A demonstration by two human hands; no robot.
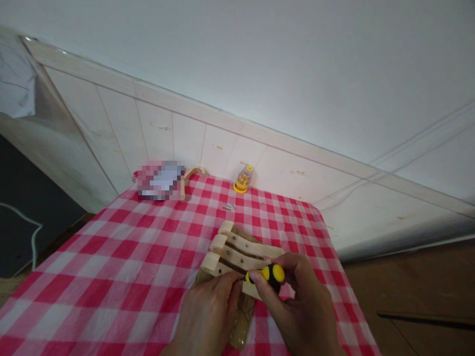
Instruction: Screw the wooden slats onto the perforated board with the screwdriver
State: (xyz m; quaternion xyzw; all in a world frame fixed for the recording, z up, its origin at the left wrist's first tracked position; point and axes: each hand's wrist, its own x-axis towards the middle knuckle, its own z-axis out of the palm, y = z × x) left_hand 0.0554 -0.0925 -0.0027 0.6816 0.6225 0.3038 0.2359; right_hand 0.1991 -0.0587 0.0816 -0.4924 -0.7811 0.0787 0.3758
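Note:
My right hand [306, 301] grips a yellow-and-black screwdriver [265, 275], its shaft pointing left toward the wood. My left hand [208, 306] is pinched closed around the screwdriver's tip; what sits between the fingertips is hidden. Both hands are over a darker wooden board [243, 316], across which lie several pale, curled-end wooden strips [237, 257]. Screw heads [227, 252] show in the two farther strips. The nearest strip [210, 263] has a dark hole at its left, and its middle is partly covered by my fingers.
A few loose screws [229, 206] lie beyond the board on the red-and-white checked tablecloth [122, 267]. A yellow-based clear bit case [243, 179] stands by the white panelled wall [218, 143]. Left of it are another curved wooden piece [183, 185] and a blurred-out flat object [161, 180].

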